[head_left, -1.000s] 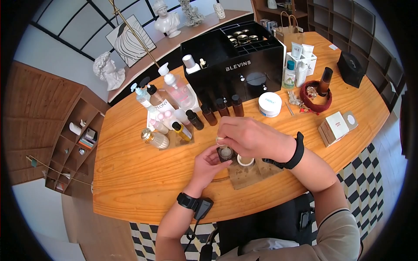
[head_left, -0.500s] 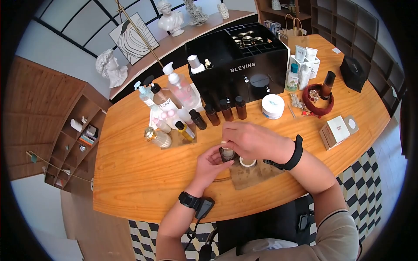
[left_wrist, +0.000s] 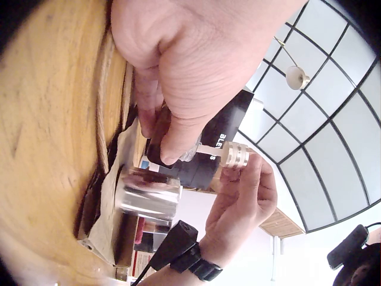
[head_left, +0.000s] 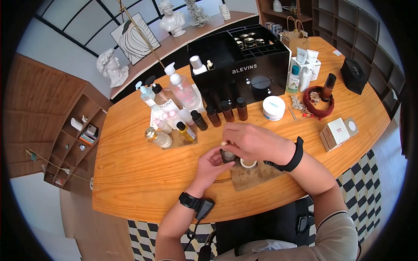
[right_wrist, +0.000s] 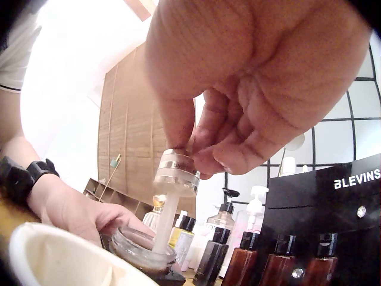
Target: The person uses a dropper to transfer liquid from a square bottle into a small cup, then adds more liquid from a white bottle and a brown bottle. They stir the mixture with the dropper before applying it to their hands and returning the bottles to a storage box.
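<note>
My left hand (head_left: pixel 211 163) holds a small dark glass jar (right_wrist: pixel 143 247) with a clear rim, low over the table, thumb on the near side. Between thumb and fingertips, my right hand (head_left: pixel 252 139) pinches the cream-and-silver banded cap (right_wrist: pixel 177 173) of an applicator. Its pale rod (right_wrist: pixel 166 223) slants down from the cap into the mouth of the jar. The rod's lower end is hidden by the jar. Right beside the jar stands a silver-sided lid (left_wrist: pixel 149 193), its white rim (head_left: pixel 248 163) facing up, partly under my right hand in the head view.
Brown paper (head_left: pixel 257 178) lies under the lid. Several dark bottles (head_left: pixel 228 112) line the front of the black organizer (head_left: pixel 244 78). Pump bottles (head_left: pixel 180 89) and a gold-capped bottle (head_left: pixel 159 138) stand left. A white tub (head_left: pixel 274 108), red ring dish (head_left: pixel 319 113) and box (head_left: pixel 335 135) sit right.
The head view has shifted slightly. Both hands keep nearly the same place, with the applicator still pinched over the jar.
</note>
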Tool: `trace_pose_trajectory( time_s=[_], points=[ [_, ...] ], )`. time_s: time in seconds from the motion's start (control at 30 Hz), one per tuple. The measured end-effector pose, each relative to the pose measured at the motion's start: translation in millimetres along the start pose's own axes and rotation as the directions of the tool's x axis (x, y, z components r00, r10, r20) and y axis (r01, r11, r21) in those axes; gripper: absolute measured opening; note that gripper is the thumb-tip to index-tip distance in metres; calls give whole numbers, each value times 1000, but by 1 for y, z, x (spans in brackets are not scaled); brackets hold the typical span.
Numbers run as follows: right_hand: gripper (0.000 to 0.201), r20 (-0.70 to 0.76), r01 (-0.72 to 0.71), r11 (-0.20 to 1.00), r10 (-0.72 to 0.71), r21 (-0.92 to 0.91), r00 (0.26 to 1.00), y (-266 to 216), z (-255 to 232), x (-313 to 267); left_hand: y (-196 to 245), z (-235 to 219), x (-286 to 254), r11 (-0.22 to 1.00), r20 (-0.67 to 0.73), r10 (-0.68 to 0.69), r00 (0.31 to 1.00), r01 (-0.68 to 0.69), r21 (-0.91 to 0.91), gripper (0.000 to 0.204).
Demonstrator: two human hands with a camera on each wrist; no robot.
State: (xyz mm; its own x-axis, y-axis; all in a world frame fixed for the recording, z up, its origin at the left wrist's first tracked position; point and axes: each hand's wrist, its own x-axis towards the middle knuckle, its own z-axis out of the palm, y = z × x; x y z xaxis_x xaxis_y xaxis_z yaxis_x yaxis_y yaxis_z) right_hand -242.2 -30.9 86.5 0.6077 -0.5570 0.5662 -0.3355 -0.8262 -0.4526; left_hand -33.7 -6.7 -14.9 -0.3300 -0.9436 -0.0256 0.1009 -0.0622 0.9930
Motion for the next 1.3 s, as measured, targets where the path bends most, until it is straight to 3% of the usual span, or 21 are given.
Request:
trace_pose_trajectory(
  time_s=[0.37,1.07,1.3],
  points=[
    [12,-71,21,996,-15,85,997,-3,0,2,-4,-2,1,1000,-6,0,1000,0,18,47],
    [13,-79,50,996,-44,74,996,-2,-3,4,-2,-1,0,1000,-7,5,1000,-5,-2,47],
    [14,-58,32,998,-29,47,998,5,4,2,-3,-2,0,1000,7,10,1000,-10,8,57]
  ],
)
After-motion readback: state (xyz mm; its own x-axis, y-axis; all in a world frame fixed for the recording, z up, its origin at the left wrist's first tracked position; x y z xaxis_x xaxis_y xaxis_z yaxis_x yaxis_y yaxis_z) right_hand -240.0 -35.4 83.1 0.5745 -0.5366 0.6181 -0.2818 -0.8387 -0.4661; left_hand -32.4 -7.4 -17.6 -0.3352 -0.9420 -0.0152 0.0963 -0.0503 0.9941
